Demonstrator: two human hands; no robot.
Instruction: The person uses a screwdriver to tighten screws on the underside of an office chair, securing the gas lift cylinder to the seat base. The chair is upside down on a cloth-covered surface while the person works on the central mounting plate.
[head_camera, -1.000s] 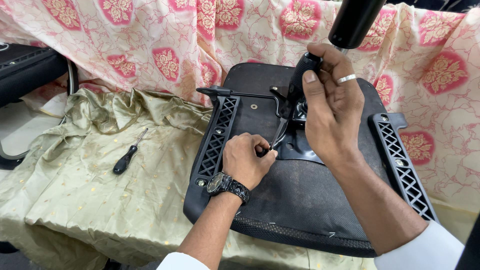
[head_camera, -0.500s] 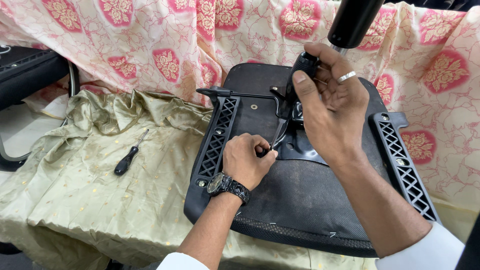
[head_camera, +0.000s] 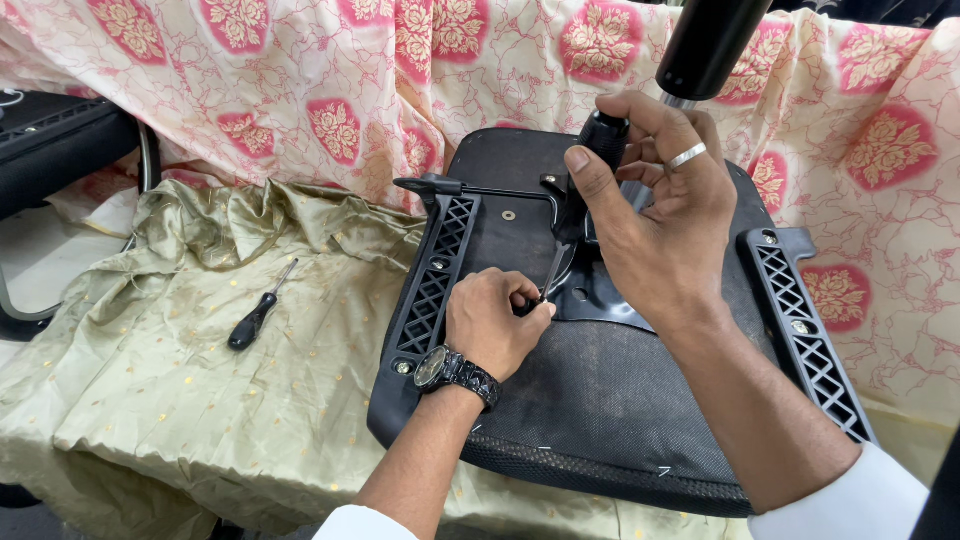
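One upturned black chair seat (head_camera: 600, 400) lies underside up on the cloth-covered desk (head_camera: 150, 400), its padded rim nearest the viewer. Two hands work on it.

The left hand (head_camera: 495, 322), with one dark wristwatch (head_camera: 455, 372) on the wrist, rests on the seat underside. Its grip is closed together around the lower end of a thin metal shaft (head_camera: 552, 272), close to the black metal plate (head_camera: 610, 295) at the seat's centre.

The right hand (head_camera: 660, 215), wearing one silver ring (head_camera: 687, 155), sits higher and farther back. Its grip is clamped on the black handle of one screwdriver (head_camera: 600, 140), held nearly upright with the shaft running down toward the left hand.

Two black lattice brackets flank the plate: one on the left (head_camera: 432, 280), one on the right (head_camera: 810, 340). One thin lever rod (head_camera: 480, 188) crosses the far left part of the seat.

A second, smaller screwdriver (head_camera: 258, 312) lies untouched on the olive-gold cloth, well apart to the left.

Beyond the seat, one black cylinder (head_camera: 710, 45) rises at top, and a pink floral cloth (head_camera: 300, 90) covers the background.
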